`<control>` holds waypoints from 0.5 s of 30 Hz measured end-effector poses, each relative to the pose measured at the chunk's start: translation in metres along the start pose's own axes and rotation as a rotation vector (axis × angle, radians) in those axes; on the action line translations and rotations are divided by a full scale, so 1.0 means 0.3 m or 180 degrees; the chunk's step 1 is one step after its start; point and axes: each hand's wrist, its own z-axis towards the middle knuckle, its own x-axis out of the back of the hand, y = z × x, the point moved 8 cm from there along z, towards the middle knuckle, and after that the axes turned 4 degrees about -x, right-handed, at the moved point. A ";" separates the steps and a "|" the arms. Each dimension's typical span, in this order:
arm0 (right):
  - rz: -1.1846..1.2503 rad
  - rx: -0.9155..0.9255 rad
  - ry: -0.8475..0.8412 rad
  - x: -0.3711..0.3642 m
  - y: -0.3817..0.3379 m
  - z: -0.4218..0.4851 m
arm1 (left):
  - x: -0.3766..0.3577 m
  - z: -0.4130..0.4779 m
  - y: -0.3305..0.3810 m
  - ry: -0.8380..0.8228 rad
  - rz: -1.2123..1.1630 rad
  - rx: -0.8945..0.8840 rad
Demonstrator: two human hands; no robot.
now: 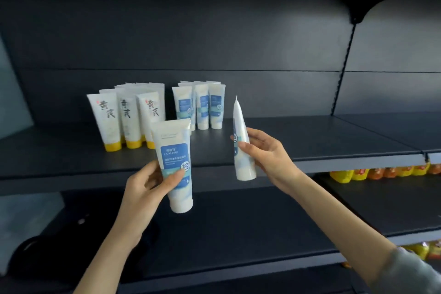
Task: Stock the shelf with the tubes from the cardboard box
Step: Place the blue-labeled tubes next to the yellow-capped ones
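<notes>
The tubes (175, 150) I hold are smooth, faintly glossy plastic; the dark shelf (334, 141) looks matt painted metal.

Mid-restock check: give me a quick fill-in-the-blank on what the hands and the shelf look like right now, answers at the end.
The left hand and the right hand each hold ___ tube.
The tube in the right hand points its cap ___.
The tube in the left hand shows a ___ label to the camera.
The group of tubes at the far left of the shelf has ___ caps.
Missing words: one; down; blue; yellow.
</notes>
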 end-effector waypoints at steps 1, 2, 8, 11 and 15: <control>-0.0071 0.0037 -0.0005 -0.035 -0.003 0.041 | 0.038 0.023 0.001 -0.0001 -0.0001 -0.0018; -0.0120 0.0079 -0.0011 -0.067 -0.004 0.082 | 0.071 0.045 0.003 -0.0017 -0.0009 -0.0037; -0.0374 0.0235 0.0085 -0.165 0.005 0.281 | 0.201 0.147 -0.009 -0.0062 -0.0009 -0.0104; -0.0504 0.0262 0.0088 -0.168 0.025 0.366 | 0.235 0.188 -0.018 -0.0104 0.0066 -0.0112; -0.0611 0.0199 0.0117 -0.148 0.067 0.466 | 0.247 0.231 -0.030 -0.0108 0.0185 -0.0083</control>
